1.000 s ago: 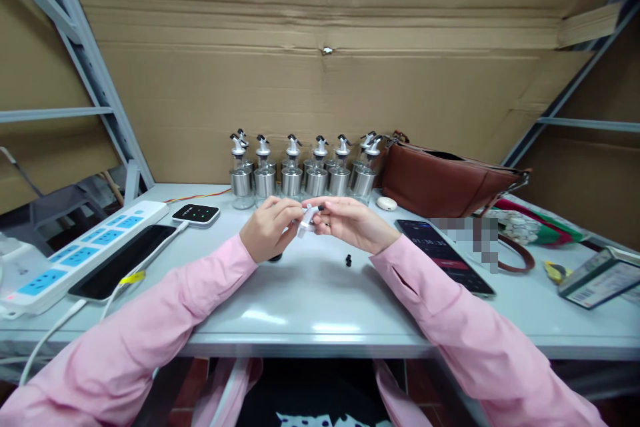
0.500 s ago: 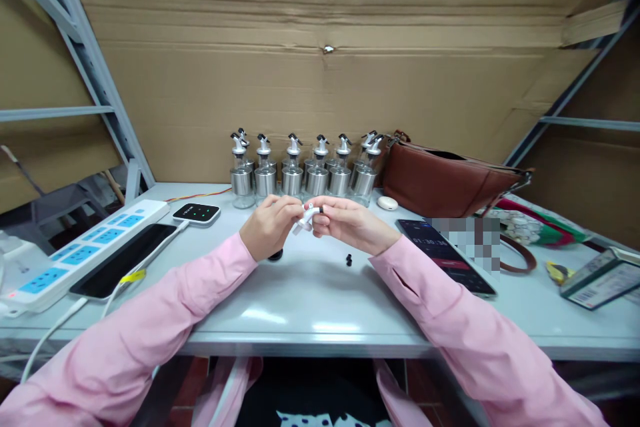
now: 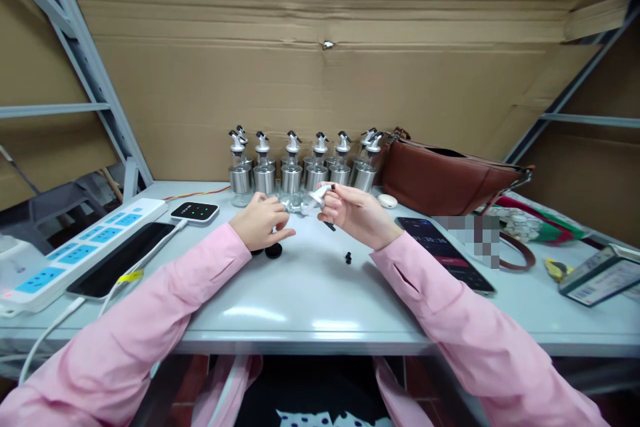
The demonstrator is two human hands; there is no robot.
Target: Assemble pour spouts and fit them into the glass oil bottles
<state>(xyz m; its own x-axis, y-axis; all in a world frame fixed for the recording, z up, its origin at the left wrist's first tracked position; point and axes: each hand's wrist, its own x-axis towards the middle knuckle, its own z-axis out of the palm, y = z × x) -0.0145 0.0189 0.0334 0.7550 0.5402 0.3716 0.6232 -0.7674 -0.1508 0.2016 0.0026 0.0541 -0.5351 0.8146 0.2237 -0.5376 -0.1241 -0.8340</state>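
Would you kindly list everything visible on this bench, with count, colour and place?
dispenser bottles: about eight, glass and steel, back row by the cardboard wall
spout piece: one, white, in the right hand
black caps: two, by the left hand
small black part: one, table centre
handbag: one, brown, back right
phones: two, black, one on each side
power strip: one, white and blue, far left
table: one, grey
left hand: empty, fingers curled
right hand: pinching the spout piece
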